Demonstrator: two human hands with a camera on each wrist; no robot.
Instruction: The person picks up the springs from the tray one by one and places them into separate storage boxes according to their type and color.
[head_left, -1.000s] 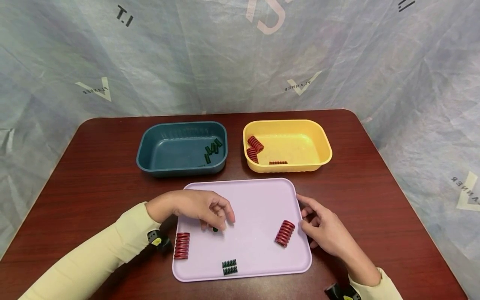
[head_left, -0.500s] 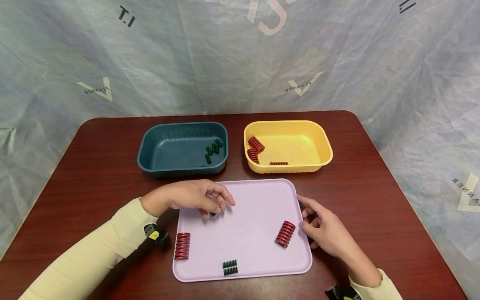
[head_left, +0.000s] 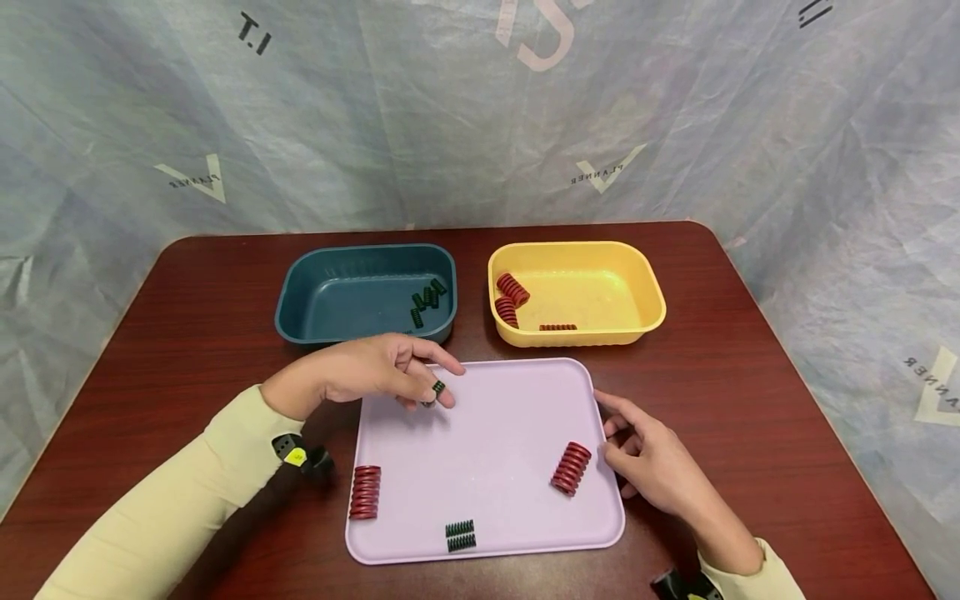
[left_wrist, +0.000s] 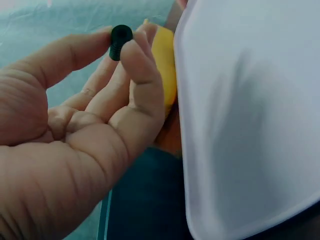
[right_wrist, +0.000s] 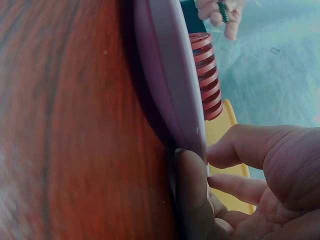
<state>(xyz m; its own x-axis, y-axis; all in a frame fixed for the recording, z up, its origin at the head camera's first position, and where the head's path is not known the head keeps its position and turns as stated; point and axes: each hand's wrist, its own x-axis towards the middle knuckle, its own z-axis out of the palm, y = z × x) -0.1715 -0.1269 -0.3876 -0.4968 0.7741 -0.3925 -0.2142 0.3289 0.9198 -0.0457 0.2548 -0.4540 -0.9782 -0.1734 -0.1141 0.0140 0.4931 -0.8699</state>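
Glossy wood table [head_left: 750, 375], matt plastic tray [head_left: 510, 433], coiled metal springs [head_left: 571, 467]

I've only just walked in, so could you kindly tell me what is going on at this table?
A person's left hand pinches a small dark green coil spring above the far-left corner of the lilac plastic tray. The right hand rests at the tray's right edge, beside a big red coil spring. The teal plastic bin holds green springs, the yellow plastic bin red ones.

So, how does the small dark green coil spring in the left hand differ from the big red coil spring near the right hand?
The small dark green coil spring is thin and short; the big red coil spring is thicker and longer. The green one is pinched in the left hand, above the lilac plastic tray; the red one lies on it. Both are coils.
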